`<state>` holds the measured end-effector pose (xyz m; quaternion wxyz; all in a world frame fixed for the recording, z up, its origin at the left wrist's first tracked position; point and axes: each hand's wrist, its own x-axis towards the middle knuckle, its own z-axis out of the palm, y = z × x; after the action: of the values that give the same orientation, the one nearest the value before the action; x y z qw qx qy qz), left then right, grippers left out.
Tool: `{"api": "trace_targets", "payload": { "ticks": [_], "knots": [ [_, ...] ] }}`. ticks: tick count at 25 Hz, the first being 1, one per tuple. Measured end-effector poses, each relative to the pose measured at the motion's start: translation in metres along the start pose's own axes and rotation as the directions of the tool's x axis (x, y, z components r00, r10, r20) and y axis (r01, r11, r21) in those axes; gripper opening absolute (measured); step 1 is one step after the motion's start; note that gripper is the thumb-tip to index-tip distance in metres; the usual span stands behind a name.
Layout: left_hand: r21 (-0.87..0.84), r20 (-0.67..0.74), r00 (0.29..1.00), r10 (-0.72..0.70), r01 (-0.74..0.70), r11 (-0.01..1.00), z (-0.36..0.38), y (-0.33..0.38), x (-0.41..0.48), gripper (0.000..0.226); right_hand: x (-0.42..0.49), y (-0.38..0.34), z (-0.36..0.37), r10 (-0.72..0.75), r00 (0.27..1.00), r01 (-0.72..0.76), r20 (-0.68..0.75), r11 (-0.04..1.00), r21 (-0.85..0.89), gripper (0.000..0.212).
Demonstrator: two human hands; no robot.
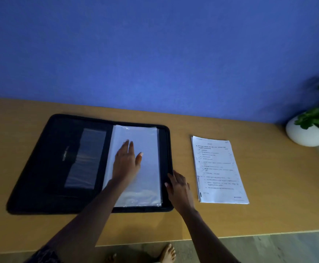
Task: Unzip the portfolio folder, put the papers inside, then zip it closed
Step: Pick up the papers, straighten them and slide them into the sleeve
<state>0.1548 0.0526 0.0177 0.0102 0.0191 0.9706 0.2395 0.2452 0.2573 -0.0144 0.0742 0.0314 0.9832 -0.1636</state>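
Observation:
The black portfolio folder [41,168] lies open flat on the wooden table. Its right half holds clear plastic sleeves [147,179] that look white. My left hand [126,162] rests flat on those sleeves with straight, spread fingers. My right hand [177,188] touches the folder's right edge near the zipper, its fingers lying loosely along the rim. A stack of printed papers [219,169] lies on the table to the right of the folder, apart from both hands.
A white pot with a green plant [306,131] stands at the table's [268,215] far right, by the blue wall. The table's front edge runs just below my forearms. Bare feet show on the floor beneath.

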Motion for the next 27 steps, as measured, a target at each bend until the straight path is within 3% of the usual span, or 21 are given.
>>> {"api": "trace_targets", "payload": {
  "ticks": [3,6,8,11,20,23,27],
  "knots": [
    [-0.221,0.023,1.000,0.014,-0.008,0.975,0.032,0.075,0.003,0.043,0.014,0.049,-0.028,0.184,0.980,-0.184,-0.077,0.983,0.010,0.047],
    [-0.420,0.172,0.981,-0.087,0.153,0.895,0.064,0.143,0.009,0.033,0.029,0.111,-0.058,0.432,0.897,-0.426,-0.097,0.901,0.077,0.053],
    [-0.438,0.313,0.937,-0.158,0.290,0.851,0.086,0.177,0.015,0.034,0.037,0.152,-0.076,0.565,0.821,-0.553,-0.081,0.822,0.136,0.061],
    [-0.329,0.411,0.868,-0.278,0.425,0.843,0.113,0.211,0.023,0.035,0.046,0.206,-0.095,0.685,0.729,-0.670,-0.014,0.717,0.189,0.071],
    [-0.248,0.443,0.773,-0.455,0.593,0.766,0.147,0.256,0.037,0.034,0.070,0.251,-0.095,0.747,0.646,-0.758,0.155,0.605,0.244,0.080],
    [-0.266,0.446,0.740,-0.503,0.646,0.715,0.149,0.259,0.040,0.036,0.075,0.262,-0.093,0.742,0.633,-0.754,0.220,0.529,0.389,0.065],
    [-0.166,0.499,0.678,-0.540,0.686,0.708,0.155,0.273,0.038,0.048,0.073,0.259,-0.087,0.723,0.645,-0.722,0.245,0.474,0.504,0.045]
  ]
}}
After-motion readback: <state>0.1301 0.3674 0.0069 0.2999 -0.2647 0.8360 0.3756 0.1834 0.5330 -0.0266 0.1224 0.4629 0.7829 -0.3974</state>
